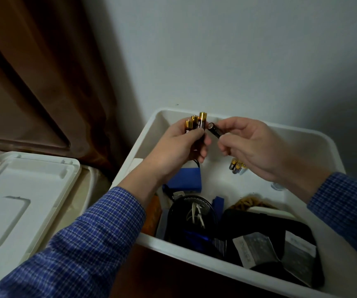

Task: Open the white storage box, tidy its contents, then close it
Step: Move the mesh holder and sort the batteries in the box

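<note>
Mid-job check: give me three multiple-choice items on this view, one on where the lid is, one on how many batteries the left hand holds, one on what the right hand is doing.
1. Where is the lid?
A. On the box
B. Off the box, lying to its left
C. Leaning on the wall

2. How many batteries stick up from the left hand?
A. One
B. Three
C. Six

3. What is the right hand doing?
A. Pinching a single battery
B. Resting flat on the rim
C. Hanging idle with nothing in it

Answers:
1 B, the box is open and the lid lies flat beside it on the left.
2 B, three gold tops show above the fingers.
3 A, thumb and fingers close on one dark battery, held next to the left hand's bunch.
</note>
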Demonstrator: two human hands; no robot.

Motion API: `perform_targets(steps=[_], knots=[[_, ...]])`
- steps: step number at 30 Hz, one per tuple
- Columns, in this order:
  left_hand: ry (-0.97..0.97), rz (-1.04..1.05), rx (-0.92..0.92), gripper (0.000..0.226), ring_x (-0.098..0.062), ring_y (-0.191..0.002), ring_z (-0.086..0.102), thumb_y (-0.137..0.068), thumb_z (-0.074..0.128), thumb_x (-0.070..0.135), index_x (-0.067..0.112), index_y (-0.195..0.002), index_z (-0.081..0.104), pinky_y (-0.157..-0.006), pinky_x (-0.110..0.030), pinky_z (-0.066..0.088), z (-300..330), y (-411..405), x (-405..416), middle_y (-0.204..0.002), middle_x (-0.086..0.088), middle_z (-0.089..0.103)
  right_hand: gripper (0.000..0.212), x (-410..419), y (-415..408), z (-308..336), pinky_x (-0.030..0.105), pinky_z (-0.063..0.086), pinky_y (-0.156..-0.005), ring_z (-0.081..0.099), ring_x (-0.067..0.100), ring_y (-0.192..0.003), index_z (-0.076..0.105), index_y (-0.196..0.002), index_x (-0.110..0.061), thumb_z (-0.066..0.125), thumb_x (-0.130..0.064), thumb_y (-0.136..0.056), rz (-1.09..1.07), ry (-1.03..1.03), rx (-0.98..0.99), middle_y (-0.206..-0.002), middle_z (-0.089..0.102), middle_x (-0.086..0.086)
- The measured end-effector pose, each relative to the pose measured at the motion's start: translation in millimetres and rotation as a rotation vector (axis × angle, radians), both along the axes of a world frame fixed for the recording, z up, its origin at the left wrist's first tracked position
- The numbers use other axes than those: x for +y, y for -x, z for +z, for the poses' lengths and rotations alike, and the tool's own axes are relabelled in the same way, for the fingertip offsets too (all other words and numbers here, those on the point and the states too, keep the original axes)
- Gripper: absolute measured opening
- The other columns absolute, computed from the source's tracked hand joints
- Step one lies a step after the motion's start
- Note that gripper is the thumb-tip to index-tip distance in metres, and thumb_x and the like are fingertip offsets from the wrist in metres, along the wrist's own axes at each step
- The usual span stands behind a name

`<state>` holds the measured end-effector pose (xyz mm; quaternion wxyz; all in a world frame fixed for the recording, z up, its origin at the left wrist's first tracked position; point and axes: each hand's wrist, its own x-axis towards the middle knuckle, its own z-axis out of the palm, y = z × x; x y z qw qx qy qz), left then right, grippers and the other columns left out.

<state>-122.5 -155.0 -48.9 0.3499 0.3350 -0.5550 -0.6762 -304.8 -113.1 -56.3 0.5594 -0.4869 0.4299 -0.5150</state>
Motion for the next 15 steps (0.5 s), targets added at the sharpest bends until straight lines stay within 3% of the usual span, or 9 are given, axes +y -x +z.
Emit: perform_targets(steps=[2,5,10,13,15], knots=[[-0.049,0.001,-0.007,0.011,-0.02,-0.057,0.055,-0.105,0.041,0.006,0.003,-0.106,0.051,-0.052,-0.03,0.046,1,0,1,-0.078,-0.012,0.063,0.027,0,4,0,0.024,0.052,-0.069,0.059,0.015,-0.072,0.08,-0.091,-0.021,0.067,0.001,-0.079,-0.012,-0.006,-0.007,-0.08,0.067,0.007],[-0.165,-0.023,0.015,0.015,-0.019,-0.055,0.056,-0.107,0.04,0.013,0.002,-0.108,0.051,-0.049,-0.027,0.047,4,0,2,-0.077,-0.013,0.063,0.03,-3,14,4,0.027,0.052,-0.076,0.064,0.017,-0.085,0.073,-0.102,-0.014,0.074,0.006,-0.08,-0.018,-0.026,0.159,-0.093,0.071,0.007],[-0.278,-0.122,0.011,0.024,-0.017,-0.054,0.059,-0.108,0.041,0.019,-0.001,-0.111,0.054,-0.044,-0.021,0.049,8,-2,2,-0.084,-0.017,0.065,0.057,-18,19,21,0.036,0.052,-0.086,0.069,0.02,-0.086,0.058,-0.114,-0.008,0.079,-0.01,-0.061,0.074,-0.16,0.203,-0.093,0.074,0.011],[-0.297,-0.138,-0.032,0.02,-0.015,-0.055,0.057,-0.107,0.044,0.018,0.003,-0.103,0.057,-0.043,-0.019,0.048,8,-4,2,-0.078,-0.013,0.06,0.056,-24,7,28,0.036,0.054,-0.093,0.07,0.022,-0.093,0.055,-0.124,-0.003,0.079,0.002,-0.073,0.105,-0.196,0.289,-0.1,0.075,0.015],[-0.326,-0.074,-0.001,0.018,-0.012,-0.053,0.053,-0.106,0.045,0.017,0.007,-0.099,0.058,-0.041,-0.018,0.043,9,-6,-1,-0.075,-0.009,0.057,0.048,-29,-3,28,0.031,0.056,-0.089,0.071,0.021,-0.092,0.056,-0.124,-0.001,0.074,0.008,-0.081,0.046,-0.205,0.222,-0.104,0.074,0.016]])
